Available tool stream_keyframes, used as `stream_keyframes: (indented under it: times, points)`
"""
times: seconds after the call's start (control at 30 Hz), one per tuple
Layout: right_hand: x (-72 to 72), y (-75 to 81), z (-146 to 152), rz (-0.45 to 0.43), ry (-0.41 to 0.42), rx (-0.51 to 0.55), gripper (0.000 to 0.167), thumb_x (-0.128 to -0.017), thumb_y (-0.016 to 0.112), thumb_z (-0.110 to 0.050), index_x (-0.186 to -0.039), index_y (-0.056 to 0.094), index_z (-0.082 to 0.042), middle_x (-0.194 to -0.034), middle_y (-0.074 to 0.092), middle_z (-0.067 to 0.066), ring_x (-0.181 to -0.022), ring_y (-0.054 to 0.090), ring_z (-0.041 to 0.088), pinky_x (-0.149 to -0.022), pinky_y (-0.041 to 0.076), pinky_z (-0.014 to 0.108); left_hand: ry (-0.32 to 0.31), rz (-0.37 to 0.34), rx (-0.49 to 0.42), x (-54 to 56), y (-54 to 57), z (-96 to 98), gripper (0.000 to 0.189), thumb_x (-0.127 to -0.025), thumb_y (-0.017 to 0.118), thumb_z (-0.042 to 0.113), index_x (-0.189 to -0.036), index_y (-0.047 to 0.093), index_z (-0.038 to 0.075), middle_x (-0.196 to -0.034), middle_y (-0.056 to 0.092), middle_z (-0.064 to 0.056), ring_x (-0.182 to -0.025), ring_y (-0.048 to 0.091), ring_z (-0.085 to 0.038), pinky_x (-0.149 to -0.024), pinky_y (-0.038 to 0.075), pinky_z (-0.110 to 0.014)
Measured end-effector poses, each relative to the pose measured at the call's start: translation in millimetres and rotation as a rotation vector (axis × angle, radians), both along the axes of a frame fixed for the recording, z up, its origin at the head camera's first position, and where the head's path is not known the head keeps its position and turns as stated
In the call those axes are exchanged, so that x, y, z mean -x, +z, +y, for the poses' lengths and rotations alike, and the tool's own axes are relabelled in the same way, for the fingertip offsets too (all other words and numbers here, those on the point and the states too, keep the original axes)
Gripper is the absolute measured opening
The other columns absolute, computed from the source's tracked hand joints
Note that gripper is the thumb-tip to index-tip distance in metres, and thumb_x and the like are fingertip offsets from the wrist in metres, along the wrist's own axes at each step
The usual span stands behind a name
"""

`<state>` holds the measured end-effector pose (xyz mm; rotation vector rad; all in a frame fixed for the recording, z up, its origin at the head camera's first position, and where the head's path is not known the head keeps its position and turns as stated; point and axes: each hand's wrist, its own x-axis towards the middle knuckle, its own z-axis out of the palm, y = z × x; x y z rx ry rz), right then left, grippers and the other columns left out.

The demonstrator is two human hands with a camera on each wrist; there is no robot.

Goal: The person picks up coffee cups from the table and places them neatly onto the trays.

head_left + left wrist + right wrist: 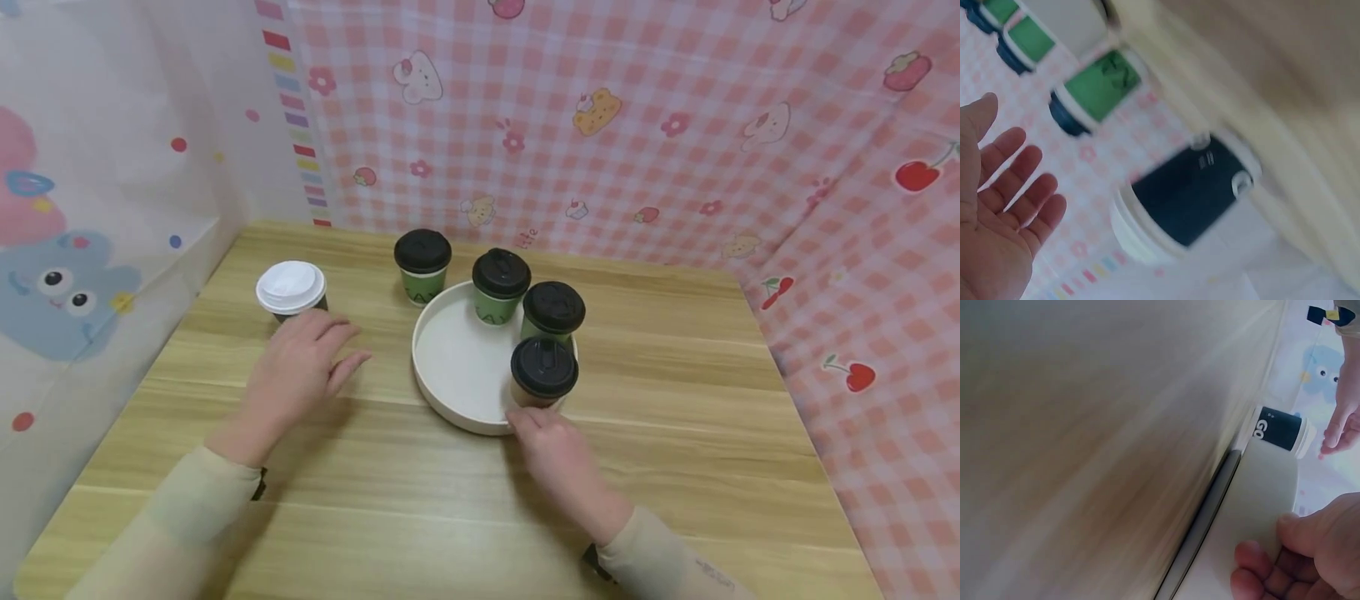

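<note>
On the near-right rim of the round white tray (453, 371), right hand (561, 458) pinches the edge; left hand (300, 367), fingers loose, empty, near white-lidded cup (291, 285), far left. Looks like tray-loading; next likely calls for grasping that cup. It reads "GO"; far green cup (492, 310) on tray: only "A" clear.

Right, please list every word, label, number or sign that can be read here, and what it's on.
"GO": dark paper cup with white plastic lid; its small print is blurred.
"life": pink-checked cloth backdrop.
"A": leftmost green paper cup with black plastic lid; neighbouring letters unclear.
"A": the next green cup, likewise.
Beige right sleeve: print too blurred.
</note>
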<state>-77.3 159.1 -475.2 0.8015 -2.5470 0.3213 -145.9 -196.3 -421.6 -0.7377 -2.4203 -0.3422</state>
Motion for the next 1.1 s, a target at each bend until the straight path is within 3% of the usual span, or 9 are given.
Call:
stream_keyframes:
  times: [0.1, 0.23, 0.37, 0.47, 0.6, 0.77, 0.9, 1.1]
  points:
    - [1.6, -0.4, 5, -0.007, 0.018, 0.016, 0.017, -0.094, 0.073, 0.001, -0.111, 0.077, 0.001, -0.096, 0.08, 0.01, -0.085, 0.078, 0.025, -0.075, 0.066, 0.037, 0.096, -0.015, -0.004, 12.5, 10.0, -16.8, 0.043, -0.087, 0.086, 0.024, -0.115, 0.073, -0.005, -0.119, 0.071, -0.027, -0.114, 0.064, -0.047, -0.103, 0.053, -0.059]
    - [2.7, -0.7, 8, -0.003, 0.029, 0.02, 0.014, -0.095, 0.072, 0.0, -0.109, 0.076, 0.001, -0.095, 0.08, 0.009, -0.085, 0.077, 0.025, -0.074, 0.066, 0.037, 0.227, -0.072, 0.005, 29.6, 15.3, -36.7, 0.059, -0.086, 0.088, 0.027, -0.128, 0.064, -0.006, -0.133, 0.062, -0.033, -0.127, 0.054, -0.056, -0.114, 0.044, -0.065]
    - [3.5, -0.9, 9, 0.0, 0.036, 0.02, 0.012, -0.096, 0.072, -0.001, -0.107, 0.075, 0.001, -0.094, 0.079, 0.008, -0.084, 0.076, 0.024, -0.073, 0.065, 0.037, 0.321, -0.223, 0.023, 43.8, 19.0, -51.5, 0.076, -0.088, 0.087, 0.036, -0.143, 0.053, -0.005, -0.147, 0.05, -0.038, -0.139, 0.04, -0.065, -0.123, 0.032, -0.07]
    - [3.4, -0.4, 9, -0.002, 0.036, 0.018, 0.013, -0.096, 0.073, -0.001, -0.108, 0.075, 0.001, -0.094, 0.079, 0.008, -0.084, 0.076, 0.024, -0.073, 0.065, 0.037, 0.379, -0.365, 0.026, 52.8, 20.2, -58.9, 0.085, -0.09, 0.084, 0.044, -0.152, 0.047, 0.0, -0.157, 0.041, -0.038, -0.143, 0.034, -0.066, -0.122, 0.028, -0.075]
    - [3.0, -0.3, 8, -0.003, 0.034, 0.013, 0.012, -0.096, 0.073, -0.002, -0.107, 0.075, 0.0, -0.095, 0.08, 0.008, -0.085, 0.076, 0.024, -0.073, 0.065, 0.037, 0.402, -0.514, 0.023, 61.3, 17.8, -65.9, 0.088, -0.095, 0.076, 0.051, -0.16, 0.04, 0.005, -0.16, 0.039, -0.035, -0.138, 0.04, -0.063, -0.109, 0.04, -0.077]
    - [2.7, -0.3, 8, -0.003, 0.036, 0.018, 0.011, -0.096, 0.073, -0.002, -0.107, 0.075, 0.001, -0.094, 0.079, 0.008, -0.084, 0.076, 0.024, -0.073, 0.065, 0.037, 0.394, -0.619, -0.013, 66.1, 16.3, -68.7, 0.09, -0.098, 0.069, 0.057, -0.161, 0.034, 0.003, -0.156, 0.041, -0.037, -0.132, 0.047, -0.06, -0.093, 0.049, -0.075]
    - [2.6, 0.6, 7, -0.005, 0.038, 0.023, 0.012, -0.095, 0.074, -0.001, -0.107, 0.074, 0.002, -0.095, 0.079, 0.009, -0.084, 0.076, 0.024, -0.073, 0.065, 0.037, 0.401, -0.64, -0.066, 72.1, 14.2, -64.3, 0.091, -0.097, 0.072, 0.054, -0.158, 0.034, -0.002, -0.151, 0.043, -0.039, -0.128, 0.05, -0.057, -0.092, 0.051, -0.073]
    - [1.9, 1.2, 6, -0.013, 0.027, 0.018, 0.008, -0.097, 0.073, -0.004, -0.104, 0.072, 0.0, -0.092, 0.079, 0.007, -0.081, 0.075, 0.023, -0.069, 0.063, 0.037, 0.403, -0.583, -0.186, 72.4, 8.9, -55.9, 0.091, -0.088, 0.078, 0.037, -0.155, 0.035, -0.007, -0.144, 0.046, -0.04, -0.123, 0.05, -0.054, -0.095, 0.051, -0.072]
